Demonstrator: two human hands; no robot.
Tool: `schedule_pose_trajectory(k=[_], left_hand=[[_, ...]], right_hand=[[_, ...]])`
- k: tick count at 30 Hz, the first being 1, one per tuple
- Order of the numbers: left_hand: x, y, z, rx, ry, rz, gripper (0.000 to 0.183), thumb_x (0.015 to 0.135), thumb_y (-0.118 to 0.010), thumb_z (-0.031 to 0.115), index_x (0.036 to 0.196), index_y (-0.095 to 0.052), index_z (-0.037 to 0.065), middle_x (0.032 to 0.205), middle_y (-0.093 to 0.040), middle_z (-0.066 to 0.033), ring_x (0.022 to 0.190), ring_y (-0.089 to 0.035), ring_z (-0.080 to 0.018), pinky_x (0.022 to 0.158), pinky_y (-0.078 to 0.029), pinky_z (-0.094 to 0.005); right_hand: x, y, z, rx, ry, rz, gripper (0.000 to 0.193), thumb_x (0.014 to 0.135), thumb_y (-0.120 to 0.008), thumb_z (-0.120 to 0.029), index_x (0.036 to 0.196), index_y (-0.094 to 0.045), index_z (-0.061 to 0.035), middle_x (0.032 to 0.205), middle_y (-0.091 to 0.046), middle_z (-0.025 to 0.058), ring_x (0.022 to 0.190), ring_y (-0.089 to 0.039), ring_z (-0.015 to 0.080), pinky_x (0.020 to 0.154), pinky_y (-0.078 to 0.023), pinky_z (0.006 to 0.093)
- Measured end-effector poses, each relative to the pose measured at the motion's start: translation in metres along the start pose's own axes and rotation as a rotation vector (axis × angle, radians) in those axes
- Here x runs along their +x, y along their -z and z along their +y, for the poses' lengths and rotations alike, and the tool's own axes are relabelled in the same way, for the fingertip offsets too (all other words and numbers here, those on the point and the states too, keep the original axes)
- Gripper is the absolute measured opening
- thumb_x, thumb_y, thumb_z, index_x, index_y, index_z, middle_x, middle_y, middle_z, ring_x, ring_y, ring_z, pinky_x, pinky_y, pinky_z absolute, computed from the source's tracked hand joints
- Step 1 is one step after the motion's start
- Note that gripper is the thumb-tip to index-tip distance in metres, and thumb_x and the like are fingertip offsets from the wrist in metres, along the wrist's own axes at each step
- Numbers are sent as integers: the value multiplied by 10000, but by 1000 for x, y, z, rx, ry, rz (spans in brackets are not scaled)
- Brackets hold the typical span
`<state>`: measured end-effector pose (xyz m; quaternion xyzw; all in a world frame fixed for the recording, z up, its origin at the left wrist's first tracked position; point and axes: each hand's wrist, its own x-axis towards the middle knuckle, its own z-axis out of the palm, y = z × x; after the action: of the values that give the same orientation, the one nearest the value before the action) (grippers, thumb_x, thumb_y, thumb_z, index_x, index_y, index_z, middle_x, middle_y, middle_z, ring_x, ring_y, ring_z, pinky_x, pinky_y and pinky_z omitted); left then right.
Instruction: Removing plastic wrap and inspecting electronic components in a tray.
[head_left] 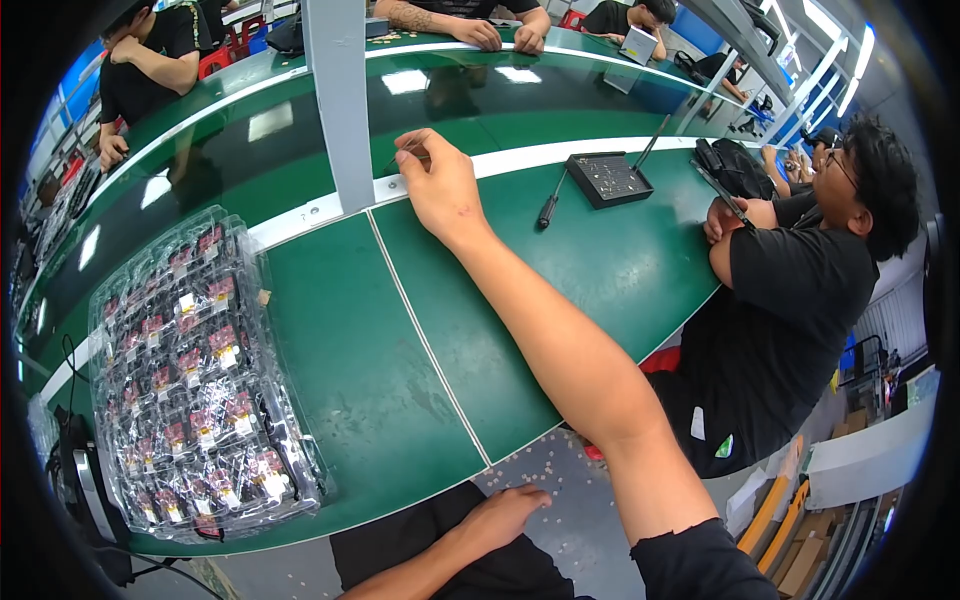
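My right arm reaches across the green bench, and my right hand [440, 185] is raised near the grey upright post [343, 105]. Its thumb and fingers are bent together around something thin that I cannot make out. Low in the picture, my left hand [508, 512] rests on my black-trousered leg, fingers loosely laid out and holding nothing. On the left of the bench sits a stack of clear plastic trays [195, 380], whose pockets hold many small black and red parts with white and yellow tags.
A black screw tray [608, 180] and a screwdriver [548, 205] lie on the right part of the bench [580, 290]. A co-worker in black [810, 280] sits at the right. Other people sit across the dark belt [430, 95]. Small pale bits litter the floor [570, 480].
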<state>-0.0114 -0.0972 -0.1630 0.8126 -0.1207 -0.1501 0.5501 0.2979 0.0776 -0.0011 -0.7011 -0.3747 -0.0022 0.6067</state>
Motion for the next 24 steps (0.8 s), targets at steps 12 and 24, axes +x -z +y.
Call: schedule_pose_trajectory(k=[12,24], left_hand=[[2,0,1,11,11,-19,407,857,-553,-126,1229,-661,-3,1225,-671,-166,1108,-670,-385,947,-562,-439],[0,-2,-3,9,-2,10,406,868,-553,-113,1240,-661,8,1219,-676,-166,1105,-675,-382,942,-565,-439]], right_hand=[[0,3,-5,-4,-33,-28,232,982,-664,-124,1147,-687,38,1026,-755,139,938,-718,235,855,-554,360],[-2,2,-6,-9,-75,-41,252,978,-666,-134,1165,-689,34,1043,-757,142,942,-718,235,860,-556,362]])
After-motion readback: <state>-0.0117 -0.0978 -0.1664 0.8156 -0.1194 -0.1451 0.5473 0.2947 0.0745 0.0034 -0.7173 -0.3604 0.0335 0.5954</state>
